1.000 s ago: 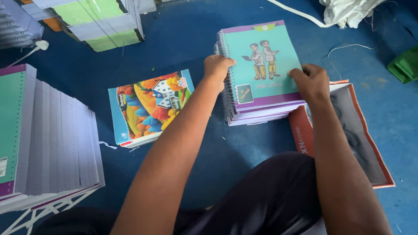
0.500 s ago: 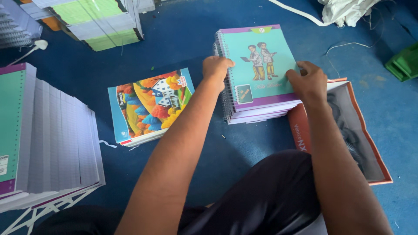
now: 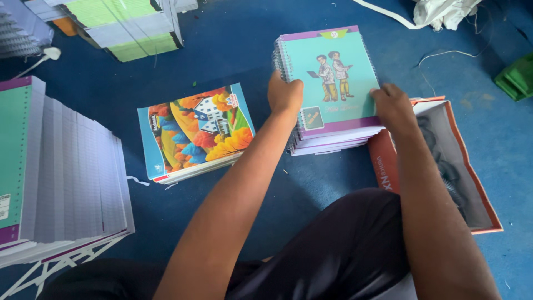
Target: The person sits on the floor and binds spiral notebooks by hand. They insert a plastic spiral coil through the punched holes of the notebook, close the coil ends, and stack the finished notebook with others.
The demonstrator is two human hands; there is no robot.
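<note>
A small stack of spiral-bound notebooks point(image 3: 333, 89) with a teal and purple cover showing two cartoon figures lies on the blue floor point(image 3: 250, 44), far and slightly right in the scene. The left hand point(image 3: 285, 95) grips the stack's left, spiral-bound edge, its fingers curled round the side. The right hand point(image 3: 393, 105) rests on the near right corner of the top cover, fingers bent over the stack's right edge, so both hands are closed on the stack from either side.

Just right of the stack, touching it, lies an open orange cardboard box point(image 3: 472, 166) holding dark coils. To the left, apart from the stack, sits a bundle of notebooks with a colourful house-and-leaves cover point(image 3: 194, 130). At the near left edge stands a tall pile of ruled notebooks point(image 3: 66, 172). Far left are wrapped green and white packs point(image 3: 127, 28). Some white cloth point(image 3: 444, 11) lies far right.
</note>
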